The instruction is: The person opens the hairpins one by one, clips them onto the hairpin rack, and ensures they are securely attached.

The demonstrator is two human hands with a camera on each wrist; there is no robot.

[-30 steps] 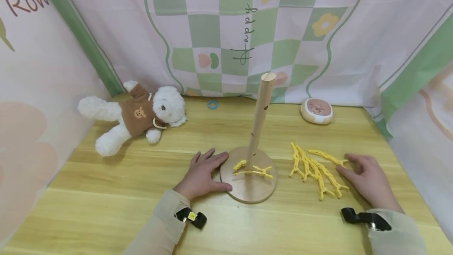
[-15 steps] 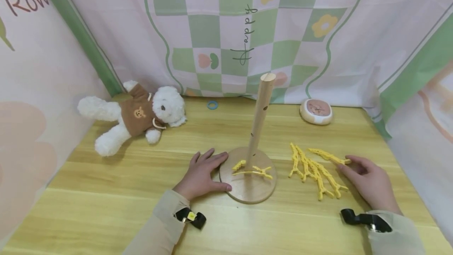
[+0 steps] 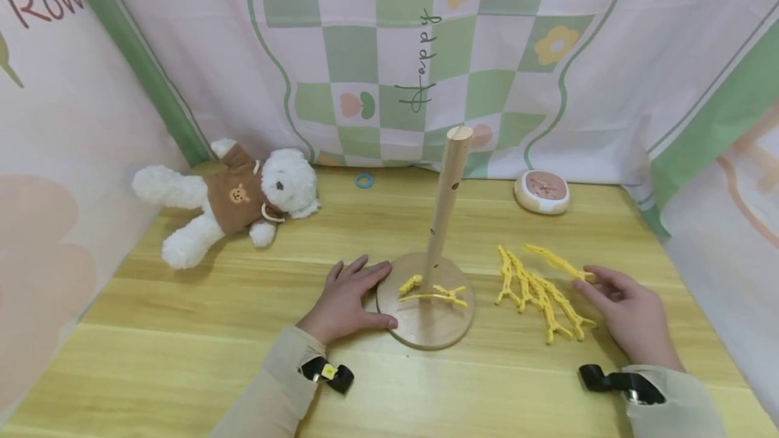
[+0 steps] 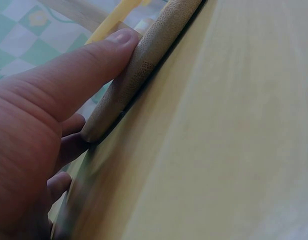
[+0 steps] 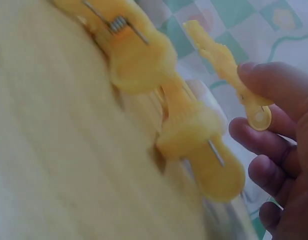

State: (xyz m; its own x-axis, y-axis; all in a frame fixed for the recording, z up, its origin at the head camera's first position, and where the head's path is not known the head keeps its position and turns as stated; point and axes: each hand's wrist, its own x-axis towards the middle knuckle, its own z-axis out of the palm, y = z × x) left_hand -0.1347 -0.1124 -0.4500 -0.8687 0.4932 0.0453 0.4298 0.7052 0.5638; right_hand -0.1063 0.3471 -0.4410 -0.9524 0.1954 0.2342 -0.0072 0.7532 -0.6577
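My left hand [image 3: 353, 301] rests at the left side of a round wooden base [image 3: 426, 331], fingers spread and thumb on the rim. From this base rises a wooden pole [image 3: 447, 188] with small holes. Two yellow branch-shaped pieces [image 3: 447, 296] stick out low around the pole. Thumb and fingers of my right hand [image 3: 633, 316] pinch one end of a yellow branch-shaped clip [image 3: 555, 260]. In the right wrist view that clip [image 5: 219, 60] points up and away from the hand. Several like clips [image 3: 535, 289] lie together on the table, with metal springs [image 5: 119, 23] showing.
A white plush dog [image 3: 234, 195] in a brown top lies at the back left. A blue ring [image 3: 364, 180] is near the back edge. At the back right sits a round pink-and-white device [image 3: 543, 192]. Printed curtains [image 3: 341, 39] enclose the wooden table [image 3: 201, 330].
My right hand has moved slightly left, and the clip in its fingers has shifted up and left, away from where it lay. My left hand stays at the base.
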